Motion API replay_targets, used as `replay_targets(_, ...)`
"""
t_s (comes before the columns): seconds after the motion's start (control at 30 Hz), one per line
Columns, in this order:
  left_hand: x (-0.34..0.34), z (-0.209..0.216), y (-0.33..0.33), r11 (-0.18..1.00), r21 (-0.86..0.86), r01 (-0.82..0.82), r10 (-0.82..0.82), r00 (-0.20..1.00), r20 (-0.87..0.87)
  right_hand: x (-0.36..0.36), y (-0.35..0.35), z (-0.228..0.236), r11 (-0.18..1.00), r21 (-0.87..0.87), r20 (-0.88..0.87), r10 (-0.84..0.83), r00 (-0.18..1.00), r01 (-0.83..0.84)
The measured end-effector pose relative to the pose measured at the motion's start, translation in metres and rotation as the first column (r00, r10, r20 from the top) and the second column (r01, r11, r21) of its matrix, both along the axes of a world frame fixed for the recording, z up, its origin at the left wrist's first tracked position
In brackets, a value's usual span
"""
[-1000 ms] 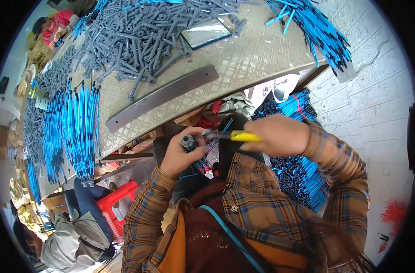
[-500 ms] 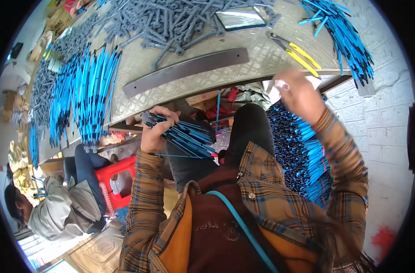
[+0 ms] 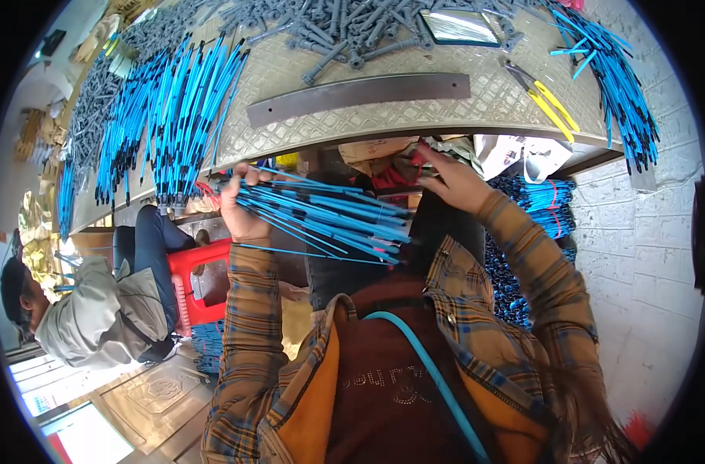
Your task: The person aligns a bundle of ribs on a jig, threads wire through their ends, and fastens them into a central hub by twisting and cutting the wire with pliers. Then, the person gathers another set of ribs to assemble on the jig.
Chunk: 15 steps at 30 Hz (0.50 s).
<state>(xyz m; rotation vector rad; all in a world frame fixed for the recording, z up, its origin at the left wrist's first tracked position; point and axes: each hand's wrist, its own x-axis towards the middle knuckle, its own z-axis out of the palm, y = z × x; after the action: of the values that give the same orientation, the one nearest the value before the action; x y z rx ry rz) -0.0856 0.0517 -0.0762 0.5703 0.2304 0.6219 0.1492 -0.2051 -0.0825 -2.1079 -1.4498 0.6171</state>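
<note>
One bundle of blue sticks (image 3: 333, 215), gripped near one end by my left hand (image 3: 242, 207), fingers curled closed; free ends fan toward my right. Right hand (image 3: 462, 187): fingers extended, thumb apart, nothing held, clear of the tips. Table ahead of my fingers: dark bar (image 3: 360, 98), yellow-handled pliers (image 3: 549, 113) farther right.

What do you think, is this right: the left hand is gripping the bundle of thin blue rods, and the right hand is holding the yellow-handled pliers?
Not quite: the right hand isn't holding the yellow-handled pliers. The head view shows them lying on the table. The left hand is indeed gripping the bundle of thin blue rods.
</note>
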Motion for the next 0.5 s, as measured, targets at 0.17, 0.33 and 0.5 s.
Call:
replay_targets(0.17,0.011,0.004,-0.014,0.968,-0.231,-0.101,0.114,0.993,0.043,-0.038,0.014,0.007,0.951,0.285,-0.725,0.131,0.676,0.121)
replay_targets(0.33,0.019,0.005,-0.047,0.966,-0.257,-0.011,-0.003,0.999,-0.052,-0.069,0.043,0.065,0.873,0.432,-0.846,0.305,0.437,0.228)
replay_targets(0.5,0.025,-0.005,-0.071,0.979,-0.185,0.091,-0.139,0.952,-0.271,-0.069,0.042,0.091,0.648,0.759,-0.303,0.437,0.847,-0.063)
